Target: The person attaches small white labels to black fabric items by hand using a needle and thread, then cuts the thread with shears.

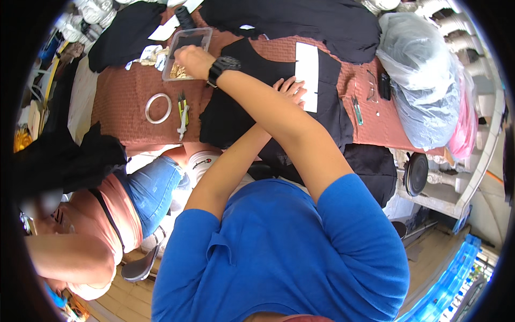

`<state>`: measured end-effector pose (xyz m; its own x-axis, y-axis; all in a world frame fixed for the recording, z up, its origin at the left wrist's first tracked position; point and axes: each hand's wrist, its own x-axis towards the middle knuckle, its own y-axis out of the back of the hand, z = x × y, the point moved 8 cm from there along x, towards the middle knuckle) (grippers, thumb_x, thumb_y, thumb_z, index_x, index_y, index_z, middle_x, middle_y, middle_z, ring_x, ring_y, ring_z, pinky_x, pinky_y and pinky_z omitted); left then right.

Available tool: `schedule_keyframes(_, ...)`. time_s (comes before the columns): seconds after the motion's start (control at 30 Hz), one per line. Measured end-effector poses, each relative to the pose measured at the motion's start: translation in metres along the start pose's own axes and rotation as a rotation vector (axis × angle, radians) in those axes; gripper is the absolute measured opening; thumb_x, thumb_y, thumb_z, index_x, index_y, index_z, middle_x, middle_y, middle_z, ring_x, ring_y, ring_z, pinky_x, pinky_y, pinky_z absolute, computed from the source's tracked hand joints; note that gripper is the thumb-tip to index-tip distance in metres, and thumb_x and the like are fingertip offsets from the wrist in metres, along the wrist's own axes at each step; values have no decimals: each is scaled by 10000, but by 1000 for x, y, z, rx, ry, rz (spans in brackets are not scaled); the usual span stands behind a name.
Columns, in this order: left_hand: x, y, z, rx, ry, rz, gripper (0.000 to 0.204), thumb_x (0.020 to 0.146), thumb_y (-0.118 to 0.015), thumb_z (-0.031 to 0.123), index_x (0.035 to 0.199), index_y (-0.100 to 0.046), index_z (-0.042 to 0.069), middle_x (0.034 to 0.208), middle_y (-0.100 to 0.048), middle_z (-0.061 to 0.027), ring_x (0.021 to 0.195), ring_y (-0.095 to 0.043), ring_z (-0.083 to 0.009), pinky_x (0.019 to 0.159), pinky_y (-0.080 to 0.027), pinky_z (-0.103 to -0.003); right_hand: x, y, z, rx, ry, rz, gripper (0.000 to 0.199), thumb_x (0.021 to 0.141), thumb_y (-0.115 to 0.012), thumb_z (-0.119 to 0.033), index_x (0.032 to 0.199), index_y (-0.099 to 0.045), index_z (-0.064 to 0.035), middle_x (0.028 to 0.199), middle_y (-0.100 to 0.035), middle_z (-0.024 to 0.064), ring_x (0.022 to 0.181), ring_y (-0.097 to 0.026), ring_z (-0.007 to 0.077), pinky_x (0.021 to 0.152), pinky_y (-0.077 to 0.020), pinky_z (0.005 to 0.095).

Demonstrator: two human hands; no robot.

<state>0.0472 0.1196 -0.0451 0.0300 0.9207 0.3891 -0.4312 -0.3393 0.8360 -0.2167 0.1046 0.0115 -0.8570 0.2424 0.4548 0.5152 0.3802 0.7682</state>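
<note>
My right hand [193,60], with a black watch on its wrist, reaches across to the far left. Its fingertips dip into a clear plastic tray [199,35] that holds small gold-coloured pieces; whether they pinch anything is hidden. My left hand [292,89] passes under the right forearm and lies flat, fingers spread, on a black garment [236,115] spread over the brown tablecloth [120,102]. A white paper strip [307,75] lies on the garment just right of that hand.
A white ring [158,108] and small snips [183,115] lie left of the garment. More black cloth [300,21] covers the far side. Glasses [371,88], a green tool [357,110] and filled plastic bags [424,80] are at the right. Another person [107,214] sits at the left.
</note>
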Motion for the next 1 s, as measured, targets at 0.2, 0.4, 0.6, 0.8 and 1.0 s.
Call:
schedule_keyframes(0.2,-1,-17,-5,54,-51,44,386,924,-606,298,1277,-618,142,1471,-484,-22,1442,-344,-233,1170,-266,-516,-9,31,16,344,-152,61,168,840,-671,-38,1006,-690,-19,864,-736,158,847,-734,286,779,-565,376)
schedule_keyframes(0.4,-3,-17,-4,106,-100,111,403,929,-588,337,1282,-614,145,1471,-497,-32,1425,-386,-261,1130,-334,-542,-34,70,8,686,-239,-35,176,942,-668,-51,1103,-699,14,984,-740,67,876,-690,104,803,-551,266)
schedule_keyframes(0.6,-8,-2,-1,-24,-53,95,422,963,-559,302,1324,-577,83,1455,-507,-101,1410,-406,-308,1140,-337,-478,-90,131,18,836,-295,-6,152,951,-658,-41,1081,-719,9,946,-738,67,859,-681,101,793,-560,265)
schedule_keyframes(0.8,0,12,11,73,12,-69,427,929,-626,303,1269,-606,45,1298,-591,-143,1307,-471,-322,1119,-309,-503,-159,179,48,787,-374,28,204,973,-663,-95,1156,-702,-13,1045,-729,24,940,-672,91,853,-544,257)
schedule_keyframes(1.0,3,21,18,18,-41,65,424,912,-643,275,1269,-585,53,1325,-550,-134,1335,-443,-301,1124,-314,-503,-216,218,70,809,-449,78,227,971,-670,-95,1186,-673,-24,1057,-708,25,934,-666,97,856,-541,258)
